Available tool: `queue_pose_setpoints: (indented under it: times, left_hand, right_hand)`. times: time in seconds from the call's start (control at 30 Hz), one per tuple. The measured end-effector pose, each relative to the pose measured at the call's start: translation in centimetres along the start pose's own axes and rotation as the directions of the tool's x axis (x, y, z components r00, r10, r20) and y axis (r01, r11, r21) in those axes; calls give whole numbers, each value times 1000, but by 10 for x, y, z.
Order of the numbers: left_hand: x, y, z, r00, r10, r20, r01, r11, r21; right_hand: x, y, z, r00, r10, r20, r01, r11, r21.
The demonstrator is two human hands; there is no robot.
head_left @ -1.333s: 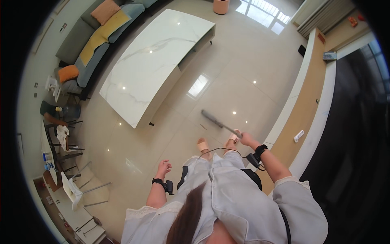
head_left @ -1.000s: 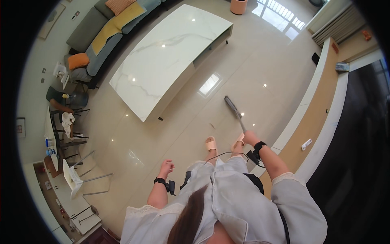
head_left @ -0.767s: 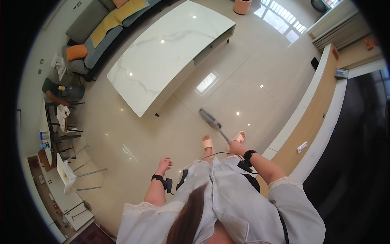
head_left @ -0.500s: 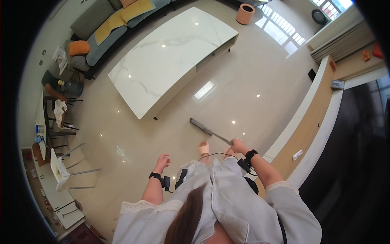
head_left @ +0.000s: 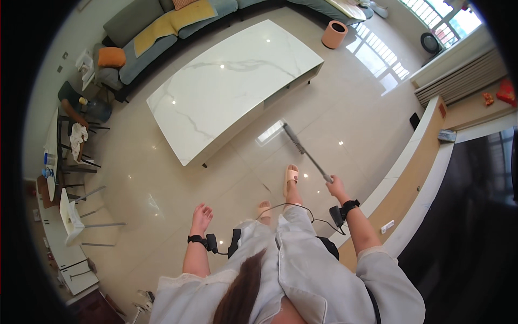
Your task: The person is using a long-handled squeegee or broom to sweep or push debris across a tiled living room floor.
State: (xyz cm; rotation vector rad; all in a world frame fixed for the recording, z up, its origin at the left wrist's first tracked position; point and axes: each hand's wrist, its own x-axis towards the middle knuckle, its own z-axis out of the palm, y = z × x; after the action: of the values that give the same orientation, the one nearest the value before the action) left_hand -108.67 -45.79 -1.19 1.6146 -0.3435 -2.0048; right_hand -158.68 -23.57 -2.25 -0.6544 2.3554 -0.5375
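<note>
My right hand grips the top of a long grey mop handle. The pole slants up and left to a flat mop head resting on the glossy beige floor beside the white marble table. My left hand hangs free at my side, fingers spread, holding nothing. Both wrists wear black bands with a cable running between them. My feet in pale slippers stand just below the mop head.
A grey sofa with yellow and orange cushions runs behind the table. A terracotta bin stands at the top. A long wooden counter curves along my right. Chairs and a cluttered desk line the left wall.
The mop head has swept left and right across the floor and now points up-left toward the table's corner. My view has shifted slightly; my left hand stays free.
</note>
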Motion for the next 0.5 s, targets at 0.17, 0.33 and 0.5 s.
queue_pose_setpoints:
  times: [0.17,0.33,0.5]
  left_hand:
    - [9,-4,-6,991,-35,-128,29,998,-52]
    - [6,-25,13,968,-115,-225,116,993,-7]
    - [6,-23,82,963,-152,-224,219,923,317]
  right_hand:
    - [77,-14,-19,994,94,-58,-89,992,92]
    - [137,-62,-64,980,201,0,-199,970,140]
    - [208,-76,-76,975,221,-2,-219,967,127]
